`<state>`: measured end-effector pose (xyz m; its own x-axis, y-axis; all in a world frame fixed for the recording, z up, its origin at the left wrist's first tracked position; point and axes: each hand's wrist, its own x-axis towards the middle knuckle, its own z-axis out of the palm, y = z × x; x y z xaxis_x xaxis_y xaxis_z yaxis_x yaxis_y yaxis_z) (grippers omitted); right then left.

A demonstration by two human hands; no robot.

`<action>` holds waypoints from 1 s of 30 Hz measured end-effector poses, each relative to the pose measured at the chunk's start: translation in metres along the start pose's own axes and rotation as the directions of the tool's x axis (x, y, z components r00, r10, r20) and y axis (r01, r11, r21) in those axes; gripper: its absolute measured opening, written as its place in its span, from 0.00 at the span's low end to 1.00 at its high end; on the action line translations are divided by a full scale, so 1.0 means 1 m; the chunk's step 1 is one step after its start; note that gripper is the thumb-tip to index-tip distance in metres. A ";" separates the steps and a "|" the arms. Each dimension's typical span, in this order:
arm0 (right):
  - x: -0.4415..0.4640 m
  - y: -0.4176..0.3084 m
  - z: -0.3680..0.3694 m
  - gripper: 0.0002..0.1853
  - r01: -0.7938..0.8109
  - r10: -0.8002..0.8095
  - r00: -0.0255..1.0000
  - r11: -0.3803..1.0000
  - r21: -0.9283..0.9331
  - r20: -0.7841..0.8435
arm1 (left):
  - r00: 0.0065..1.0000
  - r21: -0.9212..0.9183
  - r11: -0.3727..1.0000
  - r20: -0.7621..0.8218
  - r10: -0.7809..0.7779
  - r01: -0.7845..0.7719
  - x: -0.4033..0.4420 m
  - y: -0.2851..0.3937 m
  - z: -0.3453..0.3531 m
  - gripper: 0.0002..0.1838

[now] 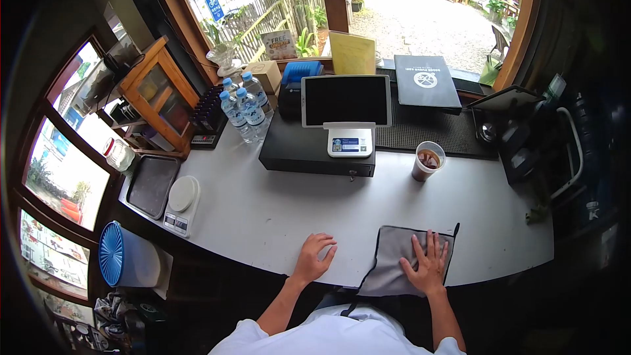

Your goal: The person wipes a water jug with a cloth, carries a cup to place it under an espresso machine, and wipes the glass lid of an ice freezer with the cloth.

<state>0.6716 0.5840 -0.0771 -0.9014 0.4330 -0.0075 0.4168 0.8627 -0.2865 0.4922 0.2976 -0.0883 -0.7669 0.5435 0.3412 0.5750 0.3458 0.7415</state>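
A grey cloth with a dark edging lies spread at the front edge of the white counter, and part of it hangs over the edge. My right hand presses flat on the cloth with its fingers spread. To the left of the cloth, my left hand rests by the counter's edge, its fingers loosely bent and apart, with nothing in it. Beyond my right hand stands a clear plastic cup holding a dark drink.
A tablet stands on a black cash drawer at the back. Several water bottles are left of it. A kitchen scale and a dark tray sit at left. A black menu folder lies by the window.
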 end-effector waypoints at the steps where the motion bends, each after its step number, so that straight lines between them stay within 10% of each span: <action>1: -0.003 0.012 -0.007 0.41 0.038 -0.038 0.999 0.999 0.003 0.032 | 1.000 0.005 1.000 -0.004 -0.001 0.001 0.001 0.004 0.006 0.07; 9: 0.032 0.157 -0.017 0.38 -0.438 0.398 0.858 0.897 -0.057 -0.324 | 0.998 0.097 0.995 0.043 -0.037 0.032 0.003 0.052 0.086 0.13; 12: 0.008 0.133 -0.028 0.39 0.020 -0.025 0.998 0.995 -0.095 -0.062 | 0.994 0.279 0.960 0.111 -0.019 -0.013 -0.003 0.078 0.119 0.20; 15: 0.003 0.166 -0.054 0.39 0.142 -0.142 0.989 0.990 -0.016 0.032 | 0.987 0.414 0.909 0.161 -0.024 -0.045 -0.001 0.093 0.147 0.26; 19: 0.055 0.250 -0.056 0.38 -0.105 0.098 0.977 0.994 -0.028 -0.192 | 0.993 0.517 0.856 0.093 -0.075 0.016 0.001 0.104 0.171 0.28; 26: 0.025 0.220 -0.064 0.40 0.331 -0.332 0.943 0.943 0.023 0.029 | 0.987 0.540 0.839 0.162 -0.024 -0.068 0.006 0.135 0.214 0.30; 30: 0.048 0.283 -0.074 0.40 0.155 -0.155 0.986 0.988 -0.017 -0.058 | 0.986 0.522 0.852 0.159 -0.059 -0.033 0.005 0.145 0.216 0.30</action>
<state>0.7548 0.8685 -0.0881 -0.9468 0.3082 0.0925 0.2744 0.9235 -0.2681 0.6332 0.5156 -0.1041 -0.7446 0.6366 0.2007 0.6641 0.6761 0.3191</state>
